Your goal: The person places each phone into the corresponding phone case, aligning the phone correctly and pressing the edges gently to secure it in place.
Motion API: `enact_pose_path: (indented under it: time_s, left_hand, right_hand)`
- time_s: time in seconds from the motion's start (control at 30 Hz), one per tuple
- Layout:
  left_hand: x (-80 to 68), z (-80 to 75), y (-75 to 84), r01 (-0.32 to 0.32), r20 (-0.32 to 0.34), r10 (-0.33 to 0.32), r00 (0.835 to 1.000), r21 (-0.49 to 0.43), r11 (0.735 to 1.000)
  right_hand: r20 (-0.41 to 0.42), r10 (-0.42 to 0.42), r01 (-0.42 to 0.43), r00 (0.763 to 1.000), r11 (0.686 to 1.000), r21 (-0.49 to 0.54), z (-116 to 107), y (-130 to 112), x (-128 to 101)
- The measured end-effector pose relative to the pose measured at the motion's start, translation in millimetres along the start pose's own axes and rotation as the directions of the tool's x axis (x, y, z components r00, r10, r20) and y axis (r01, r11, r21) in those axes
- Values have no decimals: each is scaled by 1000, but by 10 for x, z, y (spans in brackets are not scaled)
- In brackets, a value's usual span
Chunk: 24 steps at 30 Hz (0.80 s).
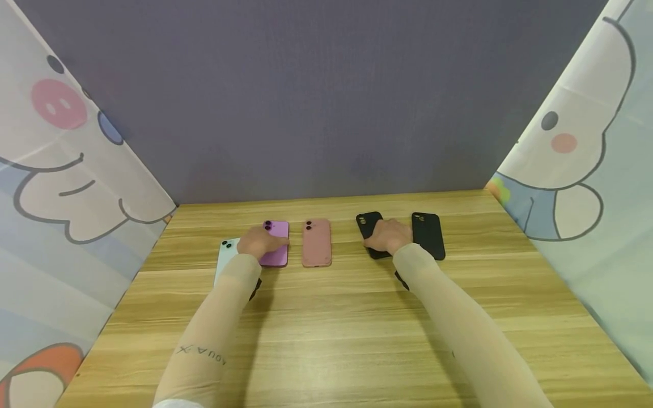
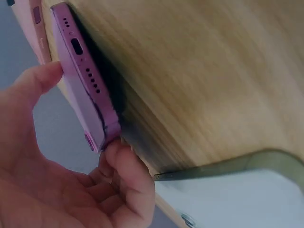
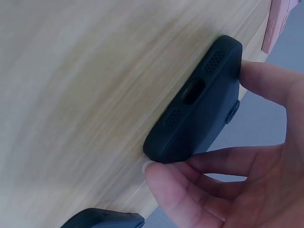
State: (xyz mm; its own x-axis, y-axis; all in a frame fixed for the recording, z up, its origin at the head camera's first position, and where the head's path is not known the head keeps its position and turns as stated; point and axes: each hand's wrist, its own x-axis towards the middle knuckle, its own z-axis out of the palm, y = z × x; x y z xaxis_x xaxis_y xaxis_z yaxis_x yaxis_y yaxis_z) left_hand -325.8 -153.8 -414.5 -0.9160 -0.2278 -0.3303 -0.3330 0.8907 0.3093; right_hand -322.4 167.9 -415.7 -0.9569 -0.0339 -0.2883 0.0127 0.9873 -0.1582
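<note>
Five phone-shaped items lie in a row at the back of the wooden table (image 1: 326, 334). My left hand (image 1: 261, 242) grips the purple phone (image 1: 278, 243); in the left wrist view the thumb (image 2: 40, 78) and a finger (image 2: 121, 159) pinch the purple phone (image 2: 83, 80) by its sides near the port end. My right hand (image 1: 390, 235) grips the left black phone case (image 1: 368, 224). In the right wrist view the thumb (image 3: 268, 78) and a fingertip (image 3: 164, 175) pinch the black case (image 3: 199, 104) at its bottom end, where the port cutout shows.
A pale mint phone (image 1: 224, 255) lies left of the purple one, partly under my left forearm. A pink phone (image 1: 316, 242) lies between my hands. A second black case (image 1: 428, 235) lies right of my right hand. Cartoon-print curtains (image 1: 61, 187) flank the table; a grey wall (image 1: 316, 96) stands behind.
</note>
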Motion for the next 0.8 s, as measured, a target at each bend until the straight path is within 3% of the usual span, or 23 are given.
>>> enact_pose_path:
  time_s: [0.27,0.47,0.67,0.8]
  left_hand:
    - [22,-41,-68,-103,20,106,994,-116,988]
    - [41,-20,-136,-94,57,112,992,-252,963]
    - [148,16,-235,-80,103,147,984,-480,874]
    - [123,7,-255,-64,117,165,979,-593,803]
  right_hand:
    - [-11,0,0,1000,1000,-2,11,-2,-8]
    - [-11,-6,5,1000,1000,-12,18,-8,-10]
    - [-13,-3,3,1000,1000,-3,11,-6,-11]
    - [-16,1,-1,1000,1000,5,24,6,-2]
